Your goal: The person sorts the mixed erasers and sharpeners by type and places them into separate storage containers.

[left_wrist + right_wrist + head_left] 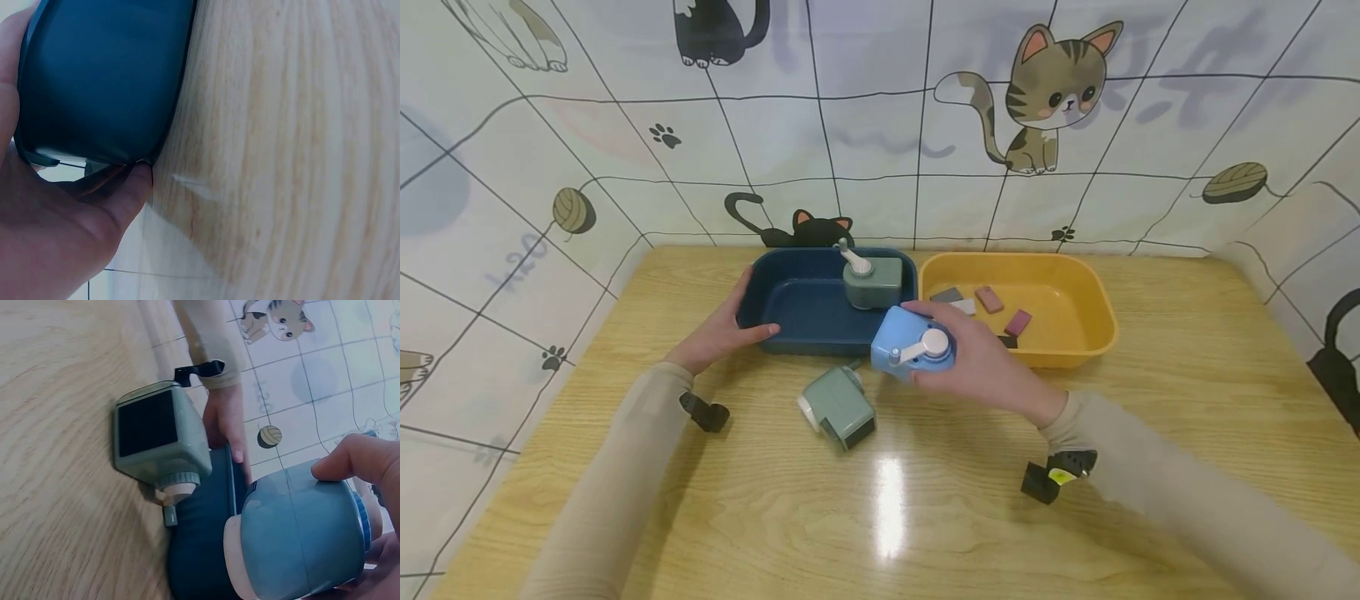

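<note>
My right hand [977, 358] grips a light blue crank pencil sharpener [895, 335], its white handle facing up, over the front right corner of a navy bin [801, 321]. At the bin's left end, my left hand [718, 333] holds the wall, thumb by the front rim. Inside the bin, on the right, a grey-green crank sharpener [880, 285] stands with its white handle raised. Another grey-green sharpener [841, 407] lies on the table in front of the bin; the right wrist view shows its dark panel [148, 424].
A yellow bin [1067, 321] stands right of the navy one, with several small coloured blocks [989, 299] in it. Behind both bins rises a cat-patterned cloth backdrop [880, 142]. The wooden table [1000, 533] extends toward me.
</note>
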Motion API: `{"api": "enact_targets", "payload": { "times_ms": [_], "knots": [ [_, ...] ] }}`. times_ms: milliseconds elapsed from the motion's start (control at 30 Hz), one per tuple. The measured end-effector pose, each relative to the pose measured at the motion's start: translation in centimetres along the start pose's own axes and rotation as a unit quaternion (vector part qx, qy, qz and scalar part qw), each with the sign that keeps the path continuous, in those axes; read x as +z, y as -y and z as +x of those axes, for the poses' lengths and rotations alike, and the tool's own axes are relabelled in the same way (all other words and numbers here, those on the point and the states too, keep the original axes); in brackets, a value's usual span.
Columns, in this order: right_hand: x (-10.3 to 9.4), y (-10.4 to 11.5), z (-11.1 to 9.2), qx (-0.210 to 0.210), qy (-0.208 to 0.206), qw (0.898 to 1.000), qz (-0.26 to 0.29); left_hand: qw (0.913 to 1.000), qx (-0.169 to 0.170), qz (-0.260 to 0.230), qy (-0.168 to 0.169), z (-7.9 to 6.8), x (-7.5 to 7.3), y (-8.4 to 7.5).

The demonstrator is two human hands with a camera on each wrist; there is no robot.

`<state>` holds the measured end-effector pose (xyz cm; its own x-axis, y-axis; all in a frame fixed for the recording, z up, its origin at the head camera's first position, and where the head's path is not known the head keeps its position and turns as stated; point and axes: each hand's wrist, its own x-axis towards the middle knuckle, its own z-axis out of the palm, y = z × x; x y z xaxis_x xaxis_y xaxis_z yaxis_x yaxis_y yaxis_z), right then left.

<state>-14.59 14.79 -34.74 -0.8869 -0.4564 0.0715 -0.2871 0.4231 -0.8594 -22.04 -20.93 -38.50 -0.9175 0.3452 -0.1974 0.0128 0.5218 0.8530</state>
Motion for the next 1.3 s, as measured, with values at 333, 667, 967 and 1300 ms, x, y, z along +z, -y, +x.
{"api": "enact_targets", "payload": {
  "times_ms": [333, 667, 967, 1300],
  "knots": [
    [-0.9, 0.6, 1.5, 0.044, 0.026, 0.999, 0.007, 0.9999, 0.0, -0.009, 0.008, 0.0, 0.1, 0.2],
    [-1.5, 0.9, 2.8, 0.061, 0.029, 0.997, -0.028, 1.0, 0.003, 0.004, 0.003, 1.6, -0.2, 3.3],
    [-1.8, 1.1, 4.2, 0.069, 0.042, 0.995, -0.061, 1.0, 0.0, 0.005, 0.003, 1.6, -0.3, 3.3],
    [-2.0, 0.7, 5.7, 0.052, 0.087, 0.994, -0.039, 1.0, 0.002, 0.009, -0.003, 1.4, -0.2, 3.3]
  ]
}}
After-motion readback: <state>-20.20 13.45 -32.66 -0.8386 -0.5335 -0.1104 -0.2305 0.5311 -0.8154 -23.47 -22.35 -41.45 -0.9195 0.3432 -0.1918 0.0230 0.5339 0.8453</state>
